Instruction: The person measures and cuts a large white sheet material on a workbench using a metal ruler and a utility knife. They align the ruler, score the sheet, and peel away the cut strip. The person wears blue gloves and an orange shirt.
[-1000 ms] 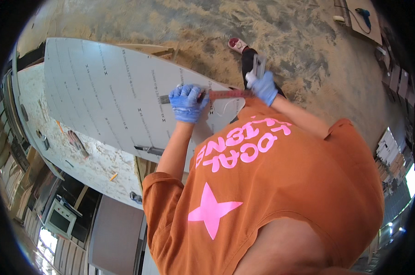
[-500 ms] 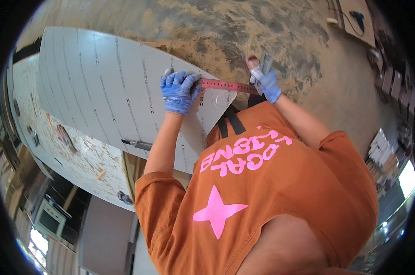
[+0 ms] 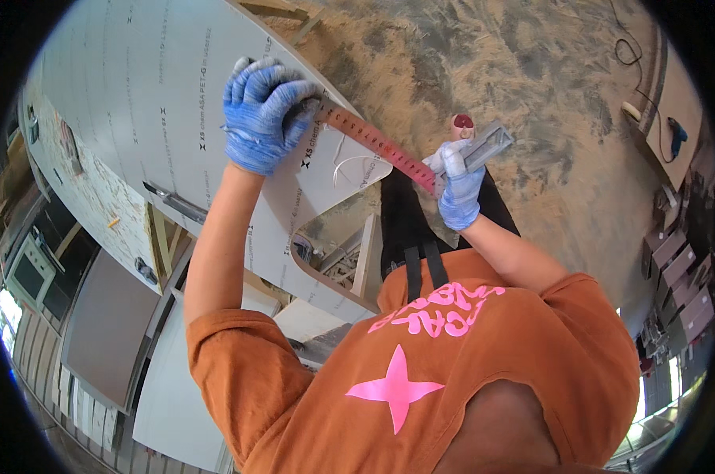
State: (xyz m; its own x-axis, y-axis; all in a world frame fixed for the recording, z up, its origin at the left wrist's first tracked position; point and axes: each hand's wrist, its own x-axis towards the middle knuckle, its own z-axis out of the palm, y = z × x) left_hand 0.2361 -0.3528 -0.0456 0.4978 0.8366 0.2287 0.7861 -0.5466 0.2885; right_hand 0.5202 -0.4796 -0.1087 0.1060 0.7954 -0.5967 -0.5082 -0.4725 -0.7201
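Change: the panel (image 3: 160, 118) is now appearing nearer than a moment ago | left hand (image 3: 264, 114) is pressing flat on the red ruler (image 3: 381, 146) end at panel edge | right hand (image 3: 458, 186) is closed around the grey square head (image 3: 488, 146), off the panel | measuring seems to be continuing.

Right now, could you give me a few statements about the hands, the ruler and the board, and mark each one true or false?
1. Both hands wear blue gloves. True: the left hand and the right hand are both gloved in blue.
2. The red ruler lies on the floor, untouched. False: it spans between the two hands, over the corner of the white board.
3. The left hand presses down on the white board. True.
4. The right hand is empty. False: it holds the ruler's end and a grey metal piece.
5. The person wears a green shirt. False: the shirt is orange with pink print.
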